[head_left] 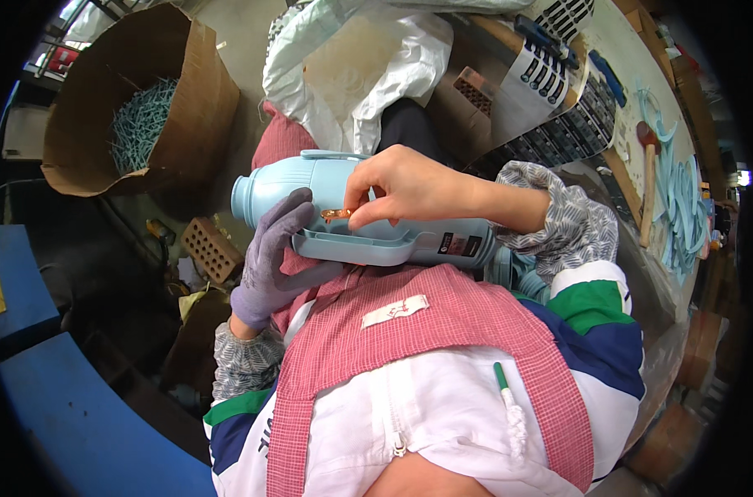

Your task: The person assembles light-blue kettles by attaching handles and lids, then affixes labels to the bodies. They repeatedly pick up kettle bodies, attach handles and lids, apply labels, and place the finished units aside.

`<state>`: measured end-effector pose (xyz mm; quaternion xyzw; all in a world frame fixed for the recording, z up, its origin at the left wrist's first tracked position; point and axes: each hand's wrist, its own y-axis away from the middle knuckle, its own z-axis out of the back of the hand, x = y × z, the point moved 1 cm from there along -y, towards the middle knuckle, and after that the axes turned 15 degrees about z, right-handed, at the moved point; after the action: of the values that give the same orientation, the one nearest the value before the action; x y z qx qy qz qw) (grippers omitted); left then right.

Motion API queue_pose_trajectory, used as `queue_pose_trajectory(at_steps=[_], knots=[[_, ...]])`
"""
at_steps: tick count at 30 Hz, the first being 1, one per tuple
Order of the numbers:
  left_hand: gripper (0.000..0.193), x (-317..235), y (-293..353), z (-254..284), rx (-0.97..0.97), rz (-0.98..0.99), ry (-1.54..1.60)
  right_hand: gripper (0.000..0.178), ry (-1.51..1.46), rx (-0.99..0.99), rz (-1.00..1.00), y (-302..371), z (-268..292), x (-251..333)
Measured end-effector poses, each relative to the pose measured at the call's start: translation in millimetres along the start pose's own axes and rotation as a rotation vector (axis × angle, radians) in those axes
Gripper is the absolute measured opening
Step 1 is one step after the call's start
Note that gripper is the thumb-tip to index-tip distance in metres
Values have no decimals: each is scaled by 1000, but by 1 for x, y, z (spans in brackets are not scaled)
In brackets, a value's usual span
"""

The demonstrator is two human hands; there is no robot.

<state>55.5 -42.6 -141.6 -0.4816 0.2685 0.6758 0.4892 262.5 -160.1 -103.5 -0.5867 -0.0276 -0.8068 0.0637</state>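
A light blue plastic thermos flask shell [281,176] lies across my lap, its neck to the left and its handle [355,251] on the side towards me. My left hand [277,248], in a grey-purple glove, grips the shell near its neck, fingers over the top and thumb near the handle. Bare, my right hand [401,186] is closed in a pinch at a small shiny copper-coloured strip [333,215] lying against the shell beside the handle. Whether the strip is fixed there cannot be seen. A dark label [459,244] sits near the right end.
A cardboard drum [215,95] with thin light blue pieces stands far left. White sacking [409,83] lies ahead. On the right bench are a hammer [648,182], label sheets [530,83] and blue strips [679,207]. Blue boxes [78,414] stand left, near a perforated brick [213,248].
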Motion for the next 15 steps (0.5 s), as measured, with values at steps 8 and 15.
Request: queue_pose_trajectory(at_steps=[8, 15], knots=[[73, 12, 10, -8, -63, -4, 59, 21, 56, 124, 59, -7, -20, 3], [46, 1, 1, 4, 61, -109, -468, 24, 78, 63, 120, 4, -25, -11]])
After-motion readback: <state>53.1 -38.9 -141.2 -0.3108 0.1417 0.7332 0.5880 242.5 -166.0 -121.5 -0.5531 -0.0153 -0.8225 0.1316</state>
